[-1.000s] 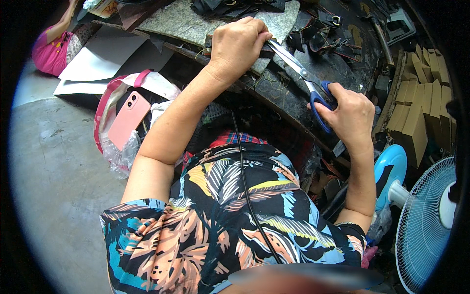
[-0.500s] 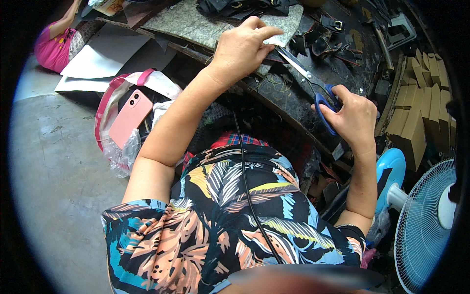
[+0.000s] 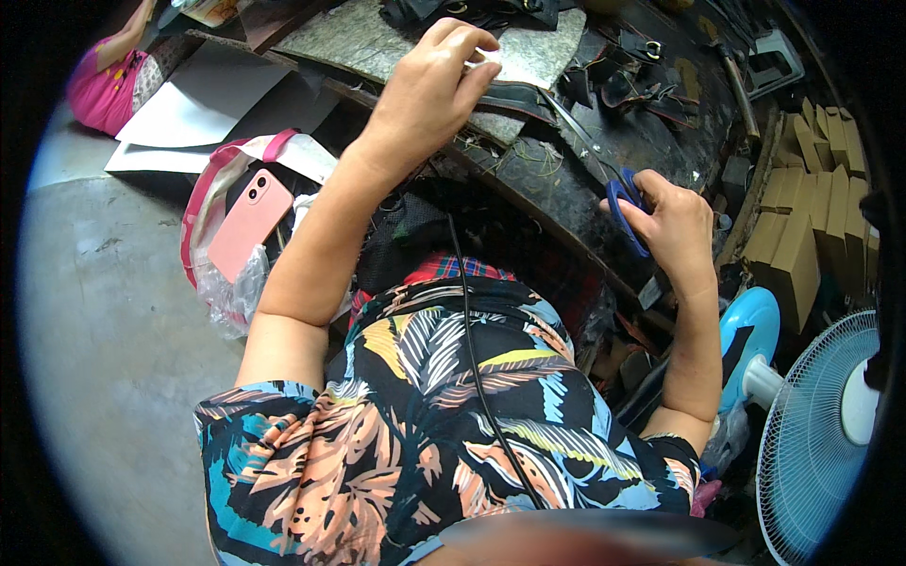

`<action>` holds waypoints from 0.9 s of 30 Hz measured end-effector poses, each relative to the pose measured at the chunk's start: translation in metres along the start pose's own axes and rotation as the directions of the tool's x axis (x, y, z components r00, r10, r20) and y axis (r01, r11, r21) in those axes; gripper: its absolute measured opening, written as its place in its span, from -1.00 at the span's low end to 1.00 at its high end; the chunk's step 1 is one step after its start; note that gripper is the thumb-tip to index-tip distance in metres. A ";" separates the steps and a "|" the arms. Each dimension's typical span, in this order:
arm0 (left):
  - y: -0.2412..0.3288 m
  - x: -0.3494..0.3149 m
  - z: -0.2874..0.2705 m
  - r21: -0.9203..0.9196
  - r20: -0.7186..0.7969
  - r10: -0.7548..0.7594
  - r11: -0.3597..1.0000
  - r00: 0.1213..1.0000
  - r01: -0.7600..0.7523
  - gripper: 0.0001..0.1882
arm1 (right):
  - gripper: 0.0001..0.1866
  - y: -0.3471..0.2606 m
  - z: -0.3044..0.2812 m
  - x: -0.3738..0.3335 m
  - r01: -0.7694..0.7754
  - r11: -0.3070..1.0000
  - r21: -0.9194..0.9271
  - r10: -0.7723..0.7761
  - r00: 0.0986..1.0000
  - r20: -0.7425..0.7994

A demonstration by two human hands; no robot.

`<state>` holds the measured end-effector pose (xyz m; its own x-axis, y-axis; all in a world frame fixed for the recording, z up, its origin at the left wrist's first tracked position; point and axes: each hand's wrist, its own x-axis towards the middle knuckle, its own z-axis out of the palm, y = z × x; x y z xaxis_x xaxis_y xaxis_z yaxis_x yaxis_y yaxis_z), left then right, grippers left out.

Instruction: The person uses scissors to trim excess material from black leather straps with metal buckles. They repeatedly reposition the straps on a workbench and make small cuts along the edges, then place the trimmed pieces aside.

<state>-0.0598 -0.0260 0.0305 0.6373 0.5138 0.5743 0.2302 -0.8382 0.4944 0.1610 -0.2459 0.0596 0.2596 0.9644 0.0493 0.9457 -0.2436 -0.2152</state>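
Note:
My right hand (image 3: 672, 215) grips a pair of scissors (image 3: 621, 200) by its blue handles. The blades point up and left, and their tips reach the end of a dark strap (image 3: 519, 100) at the near edge of a pale stone slab (image 3: 330, 40). Over the slab's near edge, my left hand (image 3: 429, 85) has its fingers curled and its thumb near the index finger. Whatever lies between those fingers is too small to make out. The strap runs from beside my left thumb toward the scissors. Loose thread ends (image 3: 540, 158) lie on the dark bench (image 3: 566, 189) below it.
Black straps with buckles (image 3: 472, 13) lie on the slab, more (image 3: 646, 80) to its right. A hammer-like tool (image 3: 739, 94) and cardboard boxes (image 3: 788, 236) stand right. Near me are a fan (image 3: 816, 424) and a bag (image 3: 203, 203) holding a pink phone (image 3: 251, 224).
My left hand has moved left, away from the scissor tips, uncovering the dark strap. My right hand has shifted slightly left with the scissors, whose blades now look closer together.

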 end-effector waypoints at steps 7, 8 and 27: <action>-0.003 -0.021 -0.022 0.146 0.231 0.055 0.985 0.971 -0.090 -0.66 | -0.81 0.027 0.011 0.022 -0.377 0.852 0.363 0.346 0.926 0.149; -0.004 -0.021 -0.021 0.153 0.231 0.102 0.978 0.968 -0.140 -0.71 | -0.79 0.031 0.008 0.022 -0.369 0.854 0.367 0.339 0.929 0.144; -0.009 -0.016 -0.019 -0.638 0.471 -0.315 0.523 0.824 0.565 -0.37 | -0.76 -0.017 0.000 -0.004 -0.010 0.968 0.251 0.027 0.998 -0.065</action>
<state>-0.0859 -0.0231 0.0287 0.7988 0.6015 0.0101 0.0113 -0.0318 0.9994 0.1435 -0.2459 0.0629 0.2973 0.9488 0.1068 0.8636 -0.2196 -0.4538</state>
